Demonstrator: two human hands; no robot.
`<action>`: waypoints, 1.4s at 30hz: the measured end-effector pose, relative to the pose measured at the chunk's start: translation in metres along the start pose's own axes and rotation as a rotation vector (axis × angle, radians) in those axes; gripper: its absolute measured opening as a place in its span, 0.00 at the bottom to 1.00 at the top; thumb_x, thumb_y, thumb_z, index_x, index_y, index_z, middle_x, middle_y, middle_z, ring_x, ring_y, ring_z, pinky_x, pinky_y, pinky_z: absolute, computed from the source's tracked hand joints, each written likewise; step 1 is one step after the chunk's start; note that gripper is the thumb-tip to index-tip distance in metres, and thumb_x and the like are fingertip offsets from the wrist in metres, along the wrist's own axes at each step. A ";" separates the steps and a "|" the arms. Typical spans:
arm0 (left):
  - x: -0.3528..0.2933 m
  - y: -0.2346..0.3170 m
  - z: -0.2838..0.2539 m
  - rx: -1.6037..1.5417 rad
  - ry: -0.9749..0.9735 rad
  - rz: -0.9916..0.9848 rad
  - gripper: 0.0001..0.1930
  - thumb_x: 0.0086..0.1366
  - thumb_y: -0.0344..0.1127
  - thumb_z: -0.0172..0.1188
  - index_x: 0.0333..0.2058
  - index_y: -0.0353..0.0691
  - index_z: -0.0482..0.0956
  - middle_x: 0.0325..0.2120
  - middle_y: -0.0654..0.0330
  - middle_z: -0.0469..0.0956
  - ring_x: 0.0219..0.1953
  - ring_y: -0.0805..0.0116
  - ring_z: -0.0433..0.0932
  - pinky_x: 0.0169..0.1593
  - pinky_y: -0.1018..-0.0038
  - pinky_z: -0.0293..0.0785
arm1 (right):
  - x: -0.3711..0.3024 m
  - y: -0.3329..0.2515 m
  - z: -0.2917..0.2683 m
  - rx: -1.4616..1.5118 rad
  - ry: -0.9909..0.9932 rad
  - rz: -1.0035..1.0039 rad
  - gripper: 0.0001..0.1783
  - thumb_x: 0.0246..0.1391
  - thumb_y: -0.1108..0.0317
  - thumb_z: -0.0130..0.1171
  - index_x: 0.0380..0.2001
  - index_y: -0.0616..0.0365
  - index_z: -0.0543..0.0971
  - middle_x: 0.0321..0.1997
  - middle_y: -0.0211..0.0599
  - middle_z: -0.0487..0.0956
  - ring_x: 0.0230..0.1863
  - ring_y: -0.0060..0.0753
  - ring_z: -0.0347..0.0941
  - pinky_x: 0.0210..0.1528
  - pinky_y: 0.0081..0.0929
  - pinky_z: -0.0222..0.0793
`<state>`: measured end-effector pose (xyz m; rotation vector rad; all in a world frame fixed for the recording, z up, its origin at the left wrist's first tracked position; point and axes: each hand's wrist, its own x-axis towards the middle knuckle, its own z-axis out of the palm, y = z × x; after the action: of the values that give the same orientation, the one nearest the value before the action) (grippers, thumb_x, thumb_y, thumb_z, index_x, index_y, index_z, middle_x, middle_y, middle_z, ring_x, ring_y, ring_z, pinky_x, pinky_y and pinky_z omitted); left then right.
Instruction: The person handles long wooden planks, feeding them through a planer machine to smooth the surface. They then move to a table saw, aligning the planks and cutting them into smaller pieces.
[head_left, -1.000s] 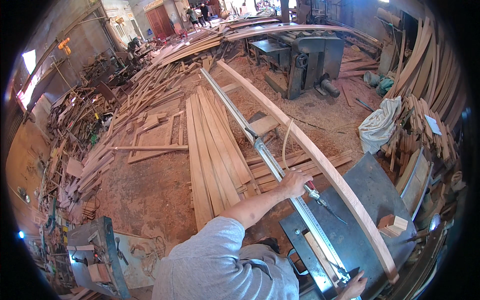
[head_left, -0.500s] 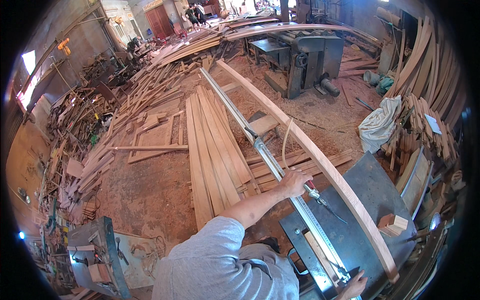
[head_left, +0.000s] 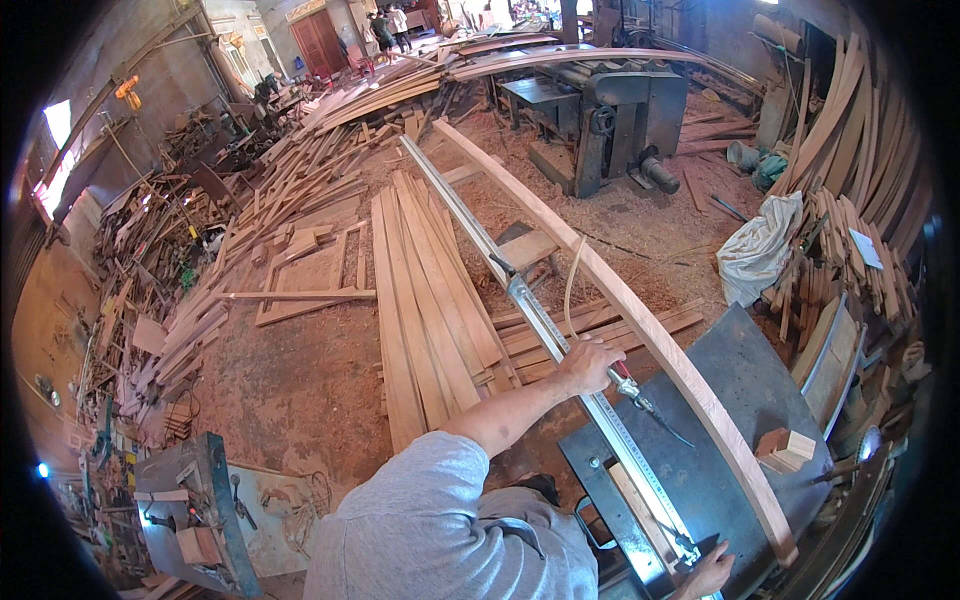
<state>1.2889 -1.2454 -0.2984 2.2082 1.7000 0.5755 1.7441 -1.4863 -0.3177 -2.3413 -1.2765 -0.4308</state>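
Gripping the metal rail [head_left: 530, 300], the left hand [head_left: 588, 362] is closed by the long plank [head_left: 640, 320] lying across the saw table [head_left: 740, 420]. The right hand [head_left: 712, 572] touches the near edge; its grip is hidden. The plank looks heavy, stiff and rough; hold both sides.

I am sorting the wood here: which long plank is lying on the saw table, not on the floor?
The long curved plank: its near end rests on the dark saw table, right of the metal rail; the other planks lie on the floor.
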 end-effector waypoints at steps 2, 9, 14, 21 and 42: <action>-0.001 -0.001 0.001 0.004 0.020 0.011 0.24 0.45 0.24 0.66 0.44 0.48 0.84 0.37 0.63 0.84 0.48 0.61 0.80 0.54 0.60 0.68 | -0.001 0.002 0.002 -0.006 0.009 0.008 0.30 0.63 0.44 0.59 0.18 0.59 0.76 0.18 0.49 0.77 0.20 0.56 0.75 0.25 0.51 0.69; 0.000 -0.004 0.005 0.010 0.067 0.040 0.24 0.43 0.24 0.66 0.44 0.46 0.84 0.36 0.62 0.84 0.46 0.58 0.80 0.51 0.60 0.69 | -0.004 0.017 0.013 0.006 -0.025 0.037 0.20 0.58 0.53 0.60 0.21 0.58 0.77 0.21 0.50 0.78 0.23 0.58 0.75 0.27 0.55 0.68; 0.001 -0.005 0.005 0.014 0.058 0.043 0.24 0.43 0.24 0.66 0.43 0.46 0.84 0.35 0.63 0.84 0.45 0.58 0.80 0.51 0.60 0.69 | -0.005 0.020 0.013 0.018 -0.043 0.039 0.20 0.57 0.53 0.58 0.22 0.59 0.77 0.22 0.52 0.78 0.23 0.61 0.74 0.27 0.56 0.67; -0.001 -0.004 0.005 0.014 0.077 0.042 0.24 0.43 0.24 0.66 0.44 0.47 0.85 0.36 0.64 0.84 0.46 0.59 0.81 0.51 0.59 0.70 | -0.003 0.017 0.011 0.037 -0.048 0.030 0.21 0.58 0.52 0.57 0.24 0.60 0.76 0.23 0.53 0.78 0.24 0.61 0.74 0.28 0.56 0.67; 0.000 -0.004 0.004 0.001 0.048 0.040 0.25 0.44 0.24 0.65 0.45 0.47 0.84 0.37 0.64 0.85 0.47 0.58 0.81 0.54 0.57 0.70 | -0.005 0.023 0.016 0.049 -0.046 0.051 0.17 0.59 0.56 0.57 0.26 0.60 0.75 0.25 0.52 0.77 0.27 0.59 0.74 0.31 0.54 0.67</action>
<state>1.2876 -1.2439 -0.3038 2.2506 1.6832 0.6429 1.7619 -1.4930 -0.3387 -2.3492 -1.2309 -0.3274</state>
